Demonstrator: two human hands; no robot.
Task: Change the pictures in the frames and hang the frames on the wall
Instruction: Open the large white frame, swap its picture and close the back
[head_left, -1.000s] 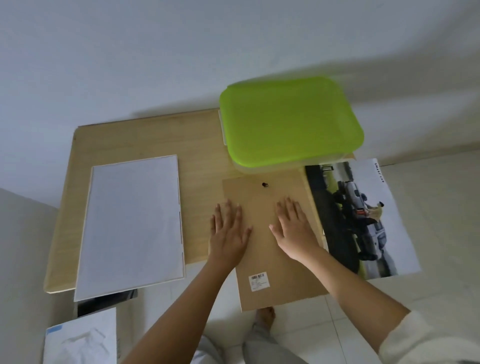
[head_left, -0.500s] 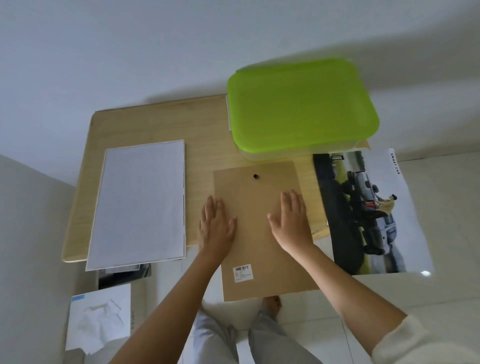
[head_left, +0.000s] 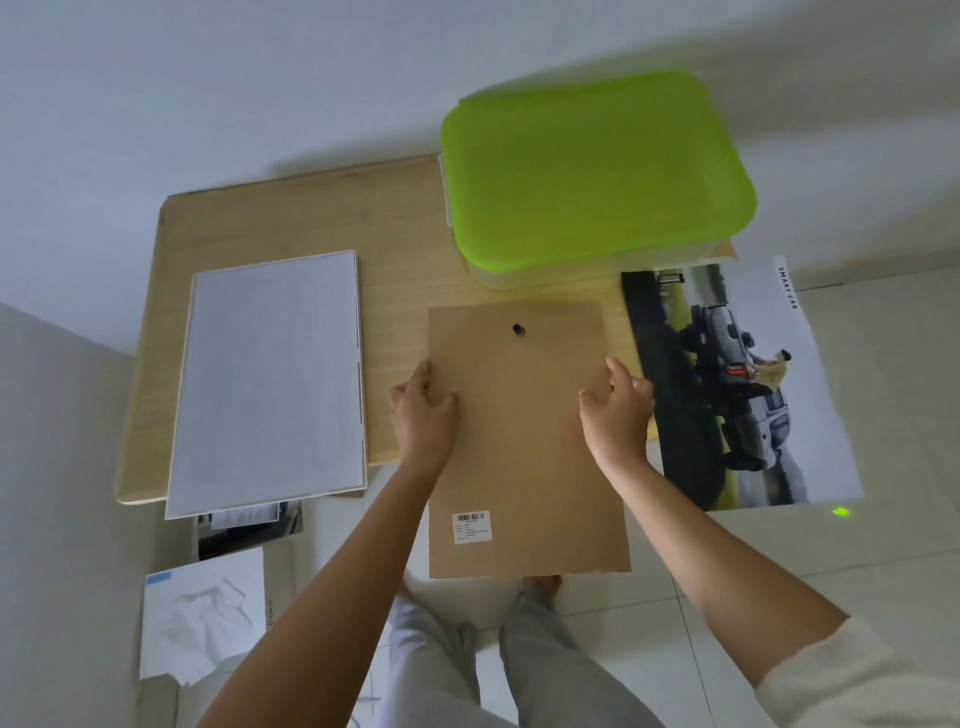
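Observation:
A brown backing board with a small black hanger and a barcode sticker lies half on the wooden table, its near half overhanging the edge. My left hand grips its left edge, thumb on top. My right hand grips its right edge with curled fingers. A white frame lies flat on the table's left side. To the right of the board, a car poster hangs partly off the table.
A box with a lime-green lid fills the table's far right corner, close to the board's top edge. The wall runs behind the table. A white tissue box and dark papers sit on the floor at left. My legs are below.
Both hands have slid from lying flat on the middle of the board out to its side edges and curled round them. The view has shifted slightly.

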